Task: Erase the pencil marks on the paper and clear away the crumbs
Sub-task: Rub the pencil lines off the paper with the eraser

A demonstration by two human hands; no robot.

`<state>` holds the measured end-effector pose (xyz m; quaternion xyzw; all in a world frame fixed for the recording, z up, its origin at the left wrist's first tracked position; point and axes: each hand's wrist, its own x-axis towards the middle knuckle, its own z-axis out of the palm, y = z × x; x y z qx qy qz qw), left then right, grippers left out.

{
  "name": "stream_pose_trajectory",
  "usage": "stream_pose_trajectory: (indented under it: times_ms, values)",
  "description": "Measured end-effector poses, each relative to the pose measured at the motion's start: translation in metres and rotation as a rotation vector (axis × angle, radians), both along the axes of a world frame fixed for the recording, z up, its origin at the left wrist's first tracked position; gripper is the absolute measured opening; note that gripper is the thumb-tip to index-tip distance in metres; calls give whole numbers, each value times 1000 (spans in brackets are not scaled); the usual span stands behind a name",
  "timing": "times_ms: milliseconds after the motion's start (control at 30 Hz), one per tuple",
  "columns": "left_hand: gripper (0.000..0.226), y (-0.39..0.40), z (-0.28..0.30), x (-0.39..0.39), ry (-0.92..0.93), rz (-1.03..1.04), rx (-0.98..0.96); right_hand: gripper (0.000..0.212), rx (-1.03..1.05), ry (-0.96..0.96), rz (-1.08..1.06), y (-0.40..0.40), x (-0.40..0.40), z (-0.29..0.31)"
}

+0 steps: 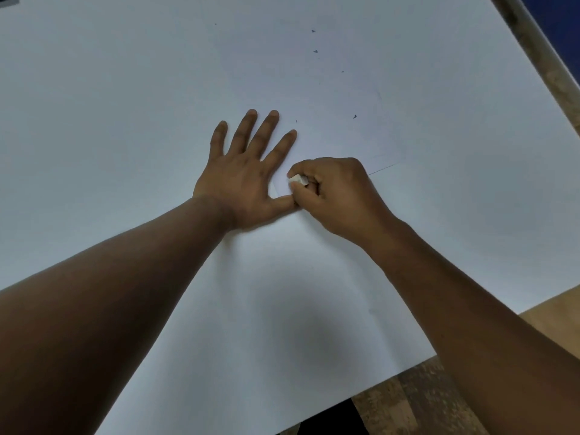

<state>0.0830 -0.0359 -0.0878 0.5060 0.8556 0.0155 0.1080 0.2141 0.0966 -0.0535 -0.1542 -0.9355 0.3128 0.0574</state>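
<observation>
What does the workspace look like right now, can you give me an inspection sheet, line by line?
Surface: large white sheet covering most of the table, wooden table edge showing at lower right.
Job's things: smaller paper lying on the sheet; white eraser; a thin pencil line showing beside the right hand.
Clutter: small dark crumbs scattered on the paper.
Grippers: left hand flat, fingers spread, pressing on the paper; right hand closed on the eraser near the paper's near corner.
Cables: nothing seen.
Surroundings: pale rail along the right edge; dark object at the top left corner, too cut off to identify.
</observation>
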Motion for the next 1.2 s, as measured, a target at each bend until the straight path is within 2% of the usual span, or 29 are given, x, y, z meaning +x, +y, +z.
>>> stream_pose_trajectory:
  times_ms: [100,300,467,600,700,800,1000,1200]
  values:
    - [98,1,1,1,-6,13,5,16,21,-18,-15,10,2,1]
    - [97,1,1,1,-1,11,-3,15,38,-27,-197,51,24,3]
    - [97,1,0,2,8,13,2,12,-24,-28,-288,63,32,3]
    - [98,1,1,2,4,18,-8,13,-85,31,-222,31,19,3]
    - [96,1,2,2,4,12,-5,18,-52,34,-70,5,6,1]
    - [93,1,2,1,8,10,-20,18,-1,40,-33,5,4,-1]
    - [91,0,2,2,0,16,2,10,85,66,-226,69,36,0]
    - [90,-1,2,2,10,17,8,16,139,21,-390,102,49,0]
